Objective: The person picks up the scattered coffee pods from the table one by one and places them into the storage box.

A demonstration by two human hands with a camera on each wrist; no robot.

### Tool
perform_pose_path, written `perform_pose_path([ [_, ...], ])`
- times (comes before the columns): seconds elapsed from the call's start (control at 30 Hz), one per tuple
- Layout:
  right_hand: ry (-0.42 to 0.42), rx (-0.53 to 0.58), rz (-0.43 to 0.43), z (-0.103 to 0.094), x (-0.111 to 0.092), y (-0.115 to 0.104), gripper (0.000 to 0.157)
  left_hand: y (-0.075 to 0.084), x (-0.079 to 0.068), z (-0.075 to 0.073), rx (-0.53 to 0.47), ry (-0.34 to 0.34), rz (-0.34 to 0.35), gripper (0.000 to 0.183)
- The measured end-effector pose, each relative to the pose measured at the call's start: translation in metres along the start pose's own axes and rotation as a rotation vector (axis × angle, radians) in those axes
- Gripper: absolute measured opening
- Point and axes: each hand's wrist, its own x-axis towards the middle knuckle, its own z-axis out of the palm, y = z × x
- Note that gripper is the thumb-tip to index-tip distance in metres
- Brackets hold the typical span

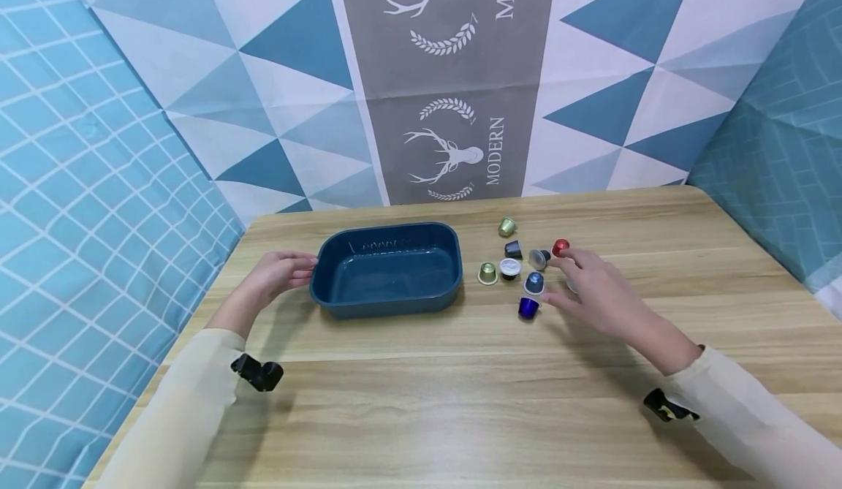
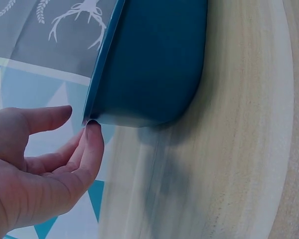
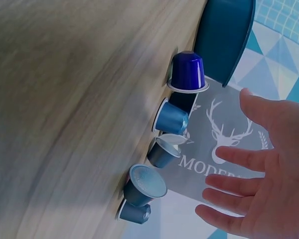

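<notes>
A dark blue plastic basin (image 1: 388,304) stands left of the table's middle. My left hand (image 1: 283,273) is at its left end, fingertips touching the rim, with the thumb apart from it in the left wrist view. My right hand (image 1: 595,292) hovers over coffee capsules, fingers spread and holding nothing. Near it are a blue capsule (image 1: 534,282), a deep blue one (image 1: 528,308), a red one (image 1: 560,248) and one showing a silver lid (image 1: 539,259). Another pale capsule (image 1: 571,285) is partly hidden by the hand.
Further capsules lie between the basin and the right hand: a green one (image 1: 506,226) at the back, a dark grey one (image 1: 513,249), a white-lidded one (image 1: 509,268) and a gold-green one (image 1: 487,273). Patterned cloth (image 1: 454,160) hangs behind the wooden table (image 1: 421,416).
</notes>
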Motion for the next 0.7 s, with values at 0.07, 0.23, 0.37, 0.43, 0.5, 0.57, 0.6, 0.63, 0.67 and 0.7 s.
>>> perform_pose_path([
  [0.07, -0.001, 0.002, -0.001, 0.001, 0.000, -0.001, 0.059, 0.000, 0.001, 0.000, 0.000, -0.008, -0.004, 0.053],
  [0.23, -0.006, -0.005, -0.009, 0.004, 0.000, -0.004, 0.059, 0.001, 0.002, -0.001, 0.000, -0.028, -0.013, 0.056],
  [0.37, -0.011, -0.014, -0.024, 0.005, 0.001, -0.006, 0.058, 0.001, 0.002, 0.000, -0.007, -0.032, -0.023, 0.057],
  [0.43, -0.014, -0.019, -0.035, 0.006, 0.001, -0.008, 0.058, 0.001, 0.002, -0.001, -0.012, -0.030, -0.026, 0.057],
  [0.5, -0.012, -0.020, -0.050, 0.007, 0.000, -0.009, 0.058, 0.001, 0.003, -0.001, -0.016, -0.029, -0.027, 0.056],
  [0.57, -0.005, -0.024, -0.074, 0.008, -0.001, -0.011, 0.056, 0.002, 0.003, -0.001, -0.021, -0.028, -0.028, 0.055],
  [0.6, -0.003, -0.027, -0.087, 0.009, -0.001, -0.012, 0.055, 0.001, 0.003, -0.002, -0.022, -0.028, -0.028, 0.055],
  [0.63, 0.000, -0.029, -0.099, 0.010, -0.001, -0.013, 0.054, 0.001, 0.003, -0.001, -0.022, -0.028, -0.028, 0.054],
  [0.67, 0.000, -0.030, -0.107, 0.011, -0.001, -0.014, 0.054, 0.001, 0.003, -0.002, -0.021, -0.028, -0.026, 0.054],
  [0.7, -0.002, -0.032, -0.113, 0.012, -0.001, -0.015, 0.053, 0.001, 0.003, -0.001, -0.020, -0.028, -0.025, 0.054],
])
